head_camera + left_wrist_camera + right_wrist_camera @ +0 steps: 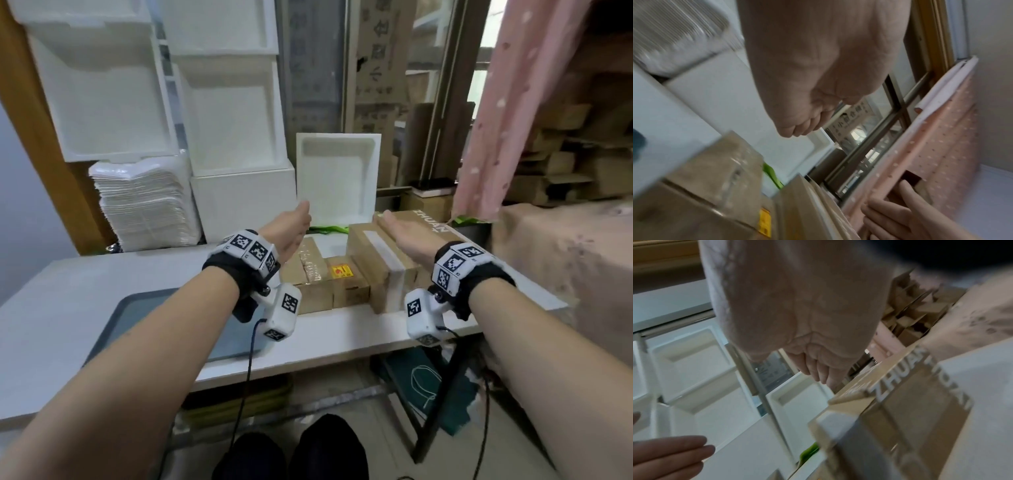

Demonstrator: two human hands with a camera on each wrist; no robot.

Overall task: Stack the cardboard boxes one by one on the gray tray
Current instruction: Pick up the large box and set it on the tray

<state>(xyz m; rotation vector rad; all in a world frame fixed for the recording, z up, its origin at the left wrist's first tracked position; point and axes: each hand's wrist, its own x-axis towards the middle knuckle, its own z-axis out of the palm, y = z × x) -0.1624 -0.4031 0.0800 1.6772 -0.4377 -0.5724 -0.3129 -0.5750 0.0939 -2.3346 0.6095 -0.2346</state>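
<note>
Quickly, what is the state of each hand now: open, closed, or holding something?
Left hand: open, fingers straight, holding nothing.
Right hand: open, fingers straight, above the large cardboard box, gripping nothing.

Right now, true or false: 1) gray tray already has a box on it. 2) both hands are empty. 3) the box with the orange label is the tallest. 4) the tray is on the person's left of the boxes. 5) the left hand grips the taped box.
1) False. The gray tray holds no cardboard box; the boxes sit on the white table beside it.
2) True. The left hand and right hand are open and hold nothing.
3) False. The box with the orange label is low; the printed box behind it stands higher.
4) True.
5) False. The left hand hangs above the taped box with straight fingers, not gripping it.
</note>
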